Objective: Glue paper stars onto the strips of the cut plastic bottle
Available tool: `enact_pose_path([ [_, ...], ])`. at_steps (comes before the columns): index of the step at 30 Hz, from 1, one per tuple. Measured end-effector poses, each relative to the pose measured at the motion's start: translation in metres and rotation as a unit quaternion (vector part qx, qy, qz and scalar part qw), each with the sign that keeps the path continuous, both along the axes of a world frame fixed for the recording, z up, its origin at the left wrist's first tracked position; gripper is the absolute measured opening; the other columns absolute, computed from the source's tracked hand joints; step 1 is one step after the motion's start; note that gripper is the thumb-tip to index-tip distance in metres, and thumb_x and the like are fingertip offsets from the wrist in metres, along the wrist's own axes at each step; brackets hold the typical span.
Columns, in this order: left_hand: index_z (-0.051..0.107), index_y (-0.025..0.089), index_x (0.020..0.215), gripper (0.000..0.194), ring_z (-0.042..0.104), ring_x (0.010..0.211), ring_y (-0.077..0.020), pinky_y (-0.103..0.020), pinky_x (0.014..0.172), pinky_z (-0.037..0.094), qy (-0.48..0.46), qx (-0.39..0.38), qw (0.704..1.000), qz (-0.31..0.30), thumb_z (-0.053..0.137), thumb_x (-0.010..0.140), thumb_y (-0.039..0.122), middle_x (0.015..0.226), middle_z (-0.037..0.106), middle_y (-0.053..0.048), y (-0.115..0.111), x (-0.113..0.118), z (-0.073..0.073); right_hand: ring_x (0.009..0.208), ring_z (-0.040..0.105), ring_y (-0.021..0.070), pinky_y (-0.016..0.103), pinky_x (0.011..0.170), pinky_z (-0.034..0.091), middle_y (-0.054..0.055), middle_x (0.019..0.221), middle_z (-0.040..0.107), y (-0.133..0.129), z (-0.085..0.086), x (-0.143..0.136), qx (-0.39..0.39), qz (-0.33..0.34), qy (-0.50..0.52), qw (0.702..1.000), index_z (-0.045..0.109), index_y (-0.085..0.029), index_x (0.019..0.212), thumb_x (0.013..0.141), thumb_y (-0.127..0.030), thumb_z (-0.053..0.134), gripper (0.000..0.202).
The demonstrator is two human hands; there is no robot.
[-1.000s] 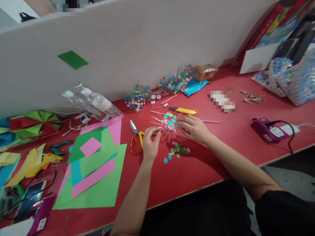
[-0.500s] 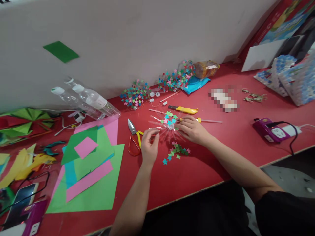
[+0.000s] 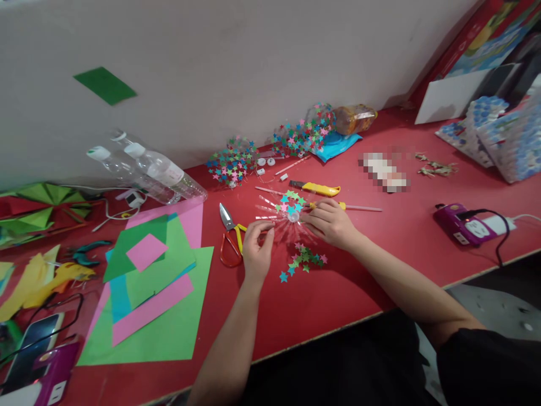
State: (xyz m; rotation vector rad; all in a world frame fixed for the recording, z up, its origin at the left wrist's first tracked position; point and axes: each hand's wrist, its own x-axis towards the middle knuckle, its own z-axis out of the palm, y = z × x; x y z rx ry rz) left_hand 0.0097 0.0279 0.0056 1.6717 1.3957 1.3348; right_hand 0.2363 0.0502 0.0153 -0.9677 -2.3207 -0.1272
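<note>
Between my hands lies a clear plastic bottle piece (image 3: 293, 216), cut into thin strips that fan out. Green, blue and pink paper stars (image 3: 291, 202) sit on the strips at its far side. My left hand (image 3: 258, 248) is closed at its left edge, thumb and fingers pinched on a strip. Over the right side, my right hand (image 3: 332, 225) has its fingers curled with their tips together among the strips; whatever small thing they pinch is hidden. A small pile of loose stars (image 3: 305, 258) lies just in front. Scissors (image 3: 231, 239) rest beside my left hand.
A yellow box cutter (image 3: 321, 189) and a yellow-handled tool (image 3: 341, 206) lie behind my right hand. Star-covered ornaments (image 3: 232, 160) and empty bottles (image 3: 169, 175) line the wall. Coloured paper sheets (image 3: 169, 327) are at left; a purple power adapter (image 3: 454, 223) is at right.
My right hand's fingers have shifted very slightly at the strips. My left hand keeps its place, and the bottle piece has barely moved.
</note>
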Motion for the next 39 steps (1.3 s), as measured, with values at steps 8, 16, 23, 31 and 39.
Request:
enact_pose_path([
  [8,0.067,0.018,0.091,0.012,0.06,0.095,-0.0173,-0.029,0.082,0.049,-0.005,0.006,1.0,-0.008,0.058,0.088,0.024,0.097,0.062,-0.006,0.001,0.0,-0.003,0.072,0.054,0.0164,0.034,0.081,0.044,0.002,0.072,0.065,0.003,-0.003,0.0,0.09,0.015,0.037,0.995,0.068,-0.019,0.089,0.093,-0.021,0.051,0.017],
  [16,0.067,0.018,0.091,0.011,0.06,0.095,-0.0168,-0.028,0.082,0.049,-0.005,0.008,1.0,-0.006,0.058,0.088,0.023,0.096,0.062,-0.006,0.001,0.0,-0.002,0.084,0.06,0.0205,0.037,0.078,0.048,0.007,0.091,0.069,-0.003,0.006,0.003,0.051,0.037,0.083,0.995,0.06,-0.019,0.114,0.087,-0.021,0.056,0.027],
  [23,0.067,0.018,0.091,0.011,0.06,0.096,-0.0176,-0.029,0.082,0.049,-0.01,0.006,1.0,-0.004,0.059,0.087,0.024,0.097,0.063,-0.005,0.002,-0.001,-0.004,0.085,0.061,0.021,0.039,0.077,0.049,0.006,0.095,0.07,-0.005,0.009,0.01,0.041,0.006,0.154,0.987,0.061,-0.022,0.107,0.083,-0.014,0.053,0.026],
  [31,0.067,0.019,0.089,0.011,0.06,0.095,-0.0174,-0.029,0.082,0.049,-0.004,0.011,1.0,-0.003,0.058,0.087,0.024,0.095,0.063,-0.005,0.001,0.0,-0.001,0.086,0.061,0.0219,0.04,0.077,0.049,0.006,0.096,0.069,-0.006,0.008,0.01,0.027,-0.003,0.127,0.991,0.062,-0.024,0.111,0.085,-0.018,0.053,0.028],
  [39,0.064,0.02,0.1,0.017,0.056,0.095,-0.0177,-0.031,0.083,0.048,-0.01,0.063,0.992,0.106,0.061,0.085,0.027,0.108,0.056,-0.008,0.009,-0.007,-0.003,0.081,0.064,0.0199,0.031,0.068,0.05,0.009,0.095,0.067,-0.007,0.013,0.019,-0.052,-0.146,0.177,0.972,0.062,-0.02,0.109,0.093,-0.03,0.049,0.023],
])
